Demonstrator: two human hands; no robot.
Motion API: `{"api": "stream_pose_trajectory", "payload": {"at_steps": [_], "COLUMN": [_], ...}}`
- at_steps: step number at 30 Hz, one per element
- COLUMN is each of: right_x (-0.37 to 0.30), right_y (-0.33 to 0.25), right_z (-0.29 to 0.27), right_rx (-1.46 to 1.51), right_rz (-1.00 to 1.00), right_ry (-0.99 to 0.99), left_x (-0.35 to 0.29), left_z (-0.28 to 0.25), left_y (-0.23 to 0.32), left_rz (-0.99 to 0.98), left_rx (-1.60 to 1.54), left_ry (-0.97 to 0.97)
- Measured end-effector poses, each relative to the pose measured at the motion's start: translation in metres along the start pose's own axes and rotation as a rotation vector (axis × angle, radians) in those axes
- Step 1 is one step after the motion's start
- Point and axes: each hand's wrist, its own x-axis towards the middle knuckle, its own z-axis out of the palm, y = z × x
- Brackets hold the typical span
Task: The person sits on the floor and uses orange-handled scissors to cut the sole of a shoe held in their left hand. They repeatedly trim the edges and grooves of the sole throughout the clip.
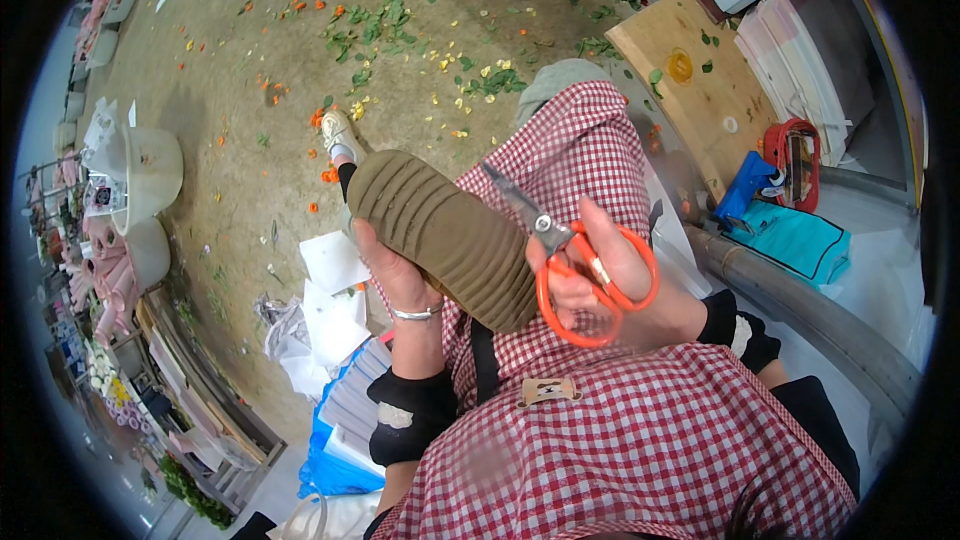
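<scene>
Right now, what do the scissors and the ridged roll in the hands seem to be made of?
Scissors: grey metal blades by their dull shine, with glossy orange handles, probably plastic. Ridged roll: olive-brown, matte, with regular ribs, which suggests corrugated paper or a similar soft sheet; the picture cannot settle which.

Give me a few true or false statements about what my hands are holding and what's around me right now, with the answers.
1. The right hand holds orange-handled scissors. True.
2. The left hand grips a ribbed olive-brown roll. True.
3. The scissors are lying on the floor. False: they are in the hand.
4. The floor has scattered leaves and petals. True.
5. The apron is plain blue. False: it is red-and-white checked.
</scene>
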Motion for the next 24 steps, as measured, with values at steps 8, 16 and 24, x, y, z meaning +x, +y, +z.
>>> {"api": "stream_pose_trajectory", "payload": {"at_steps": [8, 16, 24], "right_x": [0.002, 0.003, -0.004], "right_y": [0.001, -0.002, -0.015], "right_z": [0.007, -0.022, 0.012], "right_rx": [-0.103, -0.074, -0.317], "right_rz": [0.127, -0.075, 0.218], "right_ry": [-0.032, 0.166, -0.035], "left_x": [-0.003, -0.005, -0.001], "left_z": [0.004, 0.007, 0.008], "left_y": [0.002, 0.012, 0.022], "left_rz": [0.03, -0.036, -0.104], "left_rx": [0.046, -0.041, 0.053], "left_ry": [-0.025, 0.018, -0.067]}}
